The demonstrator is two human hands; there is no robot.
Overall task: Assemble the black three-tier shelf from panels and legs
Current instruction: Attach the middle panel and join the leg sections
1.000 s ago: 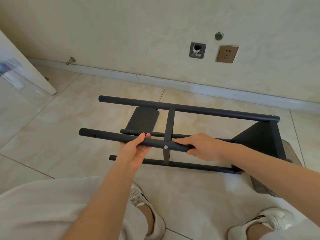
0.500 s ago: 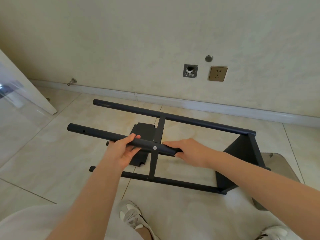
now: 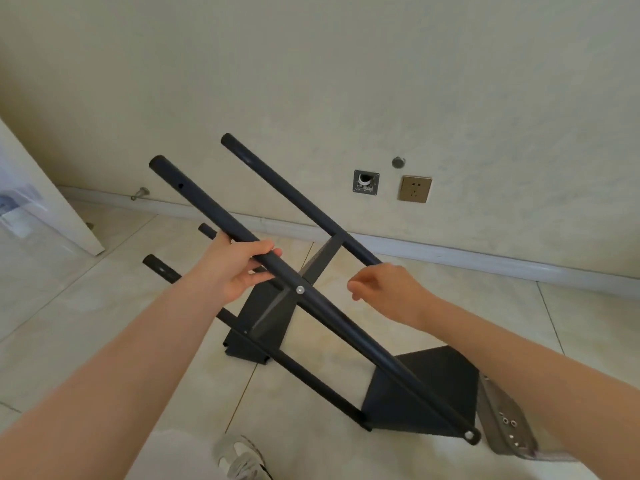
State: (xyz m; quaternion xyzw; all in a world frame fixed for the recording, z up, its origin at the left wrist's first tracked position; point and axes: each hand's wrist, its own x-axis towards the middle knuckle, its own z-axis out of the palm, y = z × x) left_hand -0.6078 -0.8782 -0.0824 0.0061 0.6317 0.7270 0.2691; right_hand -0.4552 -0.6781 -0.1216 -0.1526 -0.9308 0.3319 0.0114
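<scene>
Left hand: your left hand (image 3: 239,268) grips the nearest leg (image 3: 207,209), fingers wrapped over the tube and thumb underneath, just above a silver screw (image 3: 300,289).
Right hand: your right hand (image 3: 391,289) hovers just beside that leg without touching it; the fingers are loosely curled and hold nothing.
Shelf frame: the black shelf frame (image 3: 311,380) is tilted, its lower-right end on the tiled floor (image 3: 86,323) and its free leg ends raised toward the wall.
Far leg: the far leg (image 3: 294,195) runs parallel to the one you hold.
End panel: the end panel (image 3: 426,386) sits fixed at the frame's low end, by the floor.
Middle panel: the middle panel (image 3: 325,258) spans the legs, seen edge-on; the dark shape below it may be a loose panel on the floor, though the overlap makes that unclear.
Hardware bag: a clear bag (image 3: 509,427) of small fittings lies just beside the end panel.
Wall: a socket (image 3: 414,188) is behind the frame.
</scene>
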